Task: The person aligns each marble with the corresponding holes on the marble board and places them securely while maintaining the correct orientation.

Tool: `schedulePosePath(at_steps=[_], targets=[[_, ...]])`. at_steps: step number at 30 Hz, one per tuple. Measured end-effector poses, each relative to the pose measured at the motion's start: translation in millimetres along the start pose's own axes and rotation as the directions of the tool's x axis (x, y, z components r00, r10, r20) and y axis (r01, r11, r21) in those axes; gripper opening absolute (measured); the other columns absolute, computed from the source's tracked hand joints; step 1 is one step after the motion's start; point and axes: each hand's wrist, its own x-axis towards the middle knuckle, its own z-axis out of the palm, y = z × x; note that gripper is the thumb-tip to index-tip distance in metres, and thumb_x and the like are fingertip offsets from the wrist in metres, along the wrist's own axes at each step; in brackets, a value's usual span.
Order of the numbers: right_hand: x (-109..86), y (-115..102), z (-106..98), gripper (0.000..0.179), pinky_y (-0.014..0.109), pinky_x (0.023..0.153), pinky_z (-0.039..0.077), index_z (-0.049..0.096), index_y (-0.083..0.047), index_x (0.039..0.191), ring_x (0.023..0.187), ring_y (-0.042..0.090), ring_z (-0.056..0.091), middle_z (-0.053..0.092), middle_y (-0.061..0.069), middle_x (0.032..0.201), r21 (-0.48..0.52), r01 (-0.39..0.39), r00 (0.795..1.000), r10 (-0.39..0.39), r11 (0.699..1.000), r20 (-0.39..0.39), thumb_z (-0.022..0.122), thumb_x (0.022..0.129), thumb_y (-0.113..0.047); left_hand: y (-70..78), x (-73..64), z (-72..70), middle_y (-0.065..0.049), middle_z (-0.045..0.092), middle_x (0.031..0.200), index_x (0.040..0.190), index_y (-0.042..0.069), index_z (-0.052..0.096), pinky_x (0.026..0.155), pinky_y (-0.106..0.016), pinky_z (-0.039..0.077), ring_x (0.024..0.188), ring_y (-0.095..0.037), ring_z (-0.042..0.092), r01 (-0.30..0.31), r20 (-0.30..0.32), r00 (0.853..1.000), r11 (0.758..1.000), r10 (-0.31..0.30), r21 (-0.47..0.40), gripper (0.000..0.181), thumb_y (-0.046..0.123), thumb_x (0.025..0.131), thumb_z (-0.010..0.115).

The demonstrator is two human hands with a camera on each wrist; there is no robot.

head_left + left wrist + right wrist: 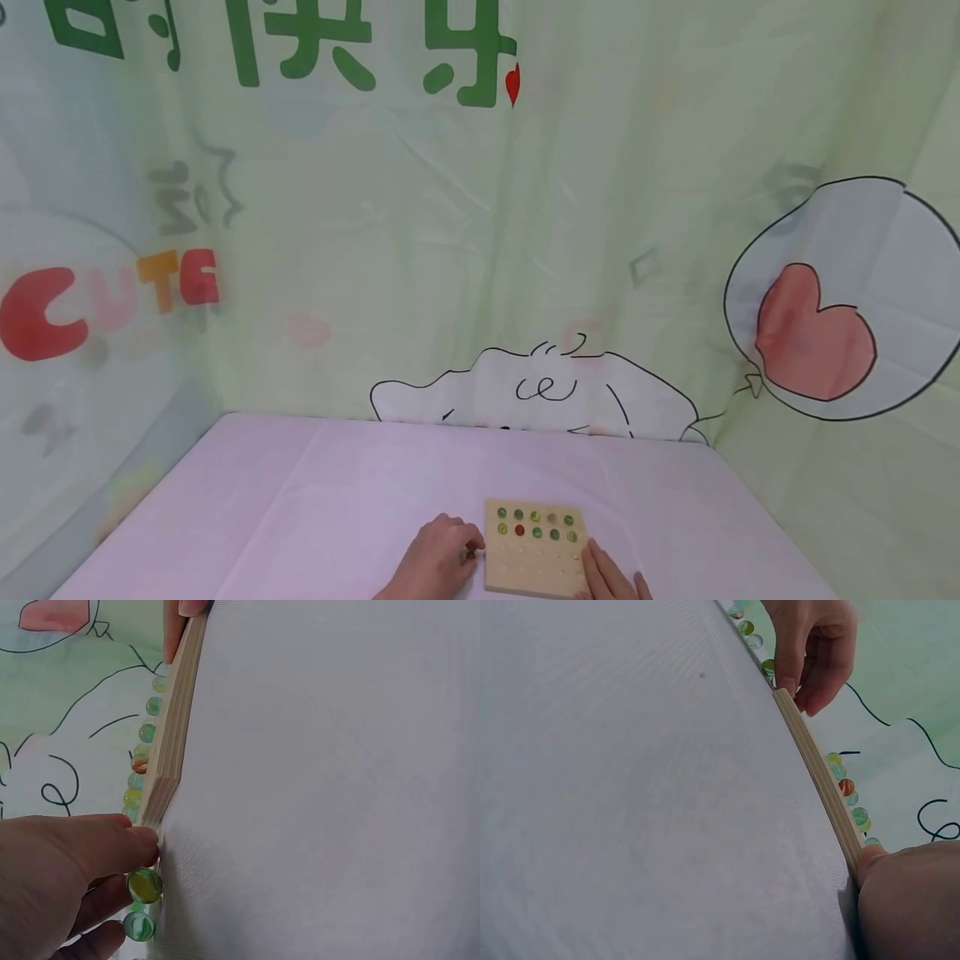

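A square wooden board (532,571) with rows of round hollows lies on the table; glass marbles (536,532) sit in its two far rows. At the board's left edge my left hand (440,554) has its fingers curled, and a greenish marble (467,553) shows between them. In the left wrist view, a yellow-green marble (145,885) and a green-white marble (139,926) appear beside those fingertips. My right hand (609,575) rests with straight fingers along the board's right edge. Its thumb (871,860) touches a board corner in the right wrist view.
The table has a pale pinkish cover (337,483). Light green printed curtains (450,250) stand behind it and at both sides. Several loose marbles (754,642) show past my left hand in the right wrist view.
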Motion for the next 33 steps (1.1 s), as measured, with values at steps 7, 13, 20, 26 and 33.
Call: schedulePosePath(at_steps=[7,13,20,26,33], targets=[[-0.8,-2.4,-2.4,0.096,0.049,0.107,0.005,0.030,-0.021,0.139,0.135,0.013,0.022,0.025,-0.014,0.146,0.001,-0.009,1.000,0.009,1.000,0.022,-0.015,0.071,-0.073,-0.1,2.2,5.2,0.014,0.061,0.067,0.075,0.020,0.068,0.056,-0.016,0.040,0.063,0.004,0.046,0.030,0.003,1.000,0.999,-0.030,-0.019,0.016,0.006,0.070,0.071],[-0.3,-4.9,-4.8,0.101,0.051,0.107,0.005,0.032,-0.020,0.139,0.135,0.014,0.022,0.027,-0.013,0.145,0.012,-0.017,0.999,0.016,1.000,0.031,-0.017,0.068,-0.075,0.9,2.9,4.6,0.012,0.063,0.068,0.079,0.017,0.070,0.055,-0.014,0.042,0.062,0.007,0.049,0.048,0.021,0.999,0.994,-0.047,-0.095,0.016,0.004,0.070,0.070],[-3.0,-4.0,-4.1,0.097,0.049,0.107,0.006,0.031,-0.021,0.139,0.135,0.012,0.022,0.026,-0.013,0.145,0.002,-0.021,1.000,0.021,1.000,0.020,-0.017,0.071,-0.072,4.4,2.6,-0.9,0.008,0.068,0.079,0.085,0.014,0.072,0.061,-0.015,0.047,0.073,0.003,0.058,0.094,0.037,0.995,0.969,-0.088,-0.228,0.016,0.003,0.073,0.068],[-0.1,-4.0,-9.2,0.104,0.052,0.106,0.006,0.032,-0.019,0.139,0.135,0.016,0.023,0.028,-0.010,0.146,0.026,-0.009,0.998,0.008,1.000,0.055,-0.018,0.067,-0.075,5.3,6.0,-3.0,0.007,0.069,0.080,0.083,0.014,0.073,0.061,-0.015,0.047,0.072,0.003,0.058,0.111,-0.002,0.993,0.934,-0.119,-0.340,0.016,0.002,0.073,0.068],[2.9,-4.0,-11.0,0.109,0.057,0.105,0.005,0.032,-0.018,0.139,0.135,0.018,0.023,0.028,-0.008,0.146,0.040,-0.010,0.995,0.006,0.999,0.098,-0.019,0.063,-0.078,6.5,5.2,-2.2,0.002,0.070,0.081,0.084,0.011,0.072,0.057,-0.014,0.046,0.071,0.002,0.058,0.144,0.019,0.988,0.871,-0.154,-0.470,0.015,0.002,0.073,0.068]])
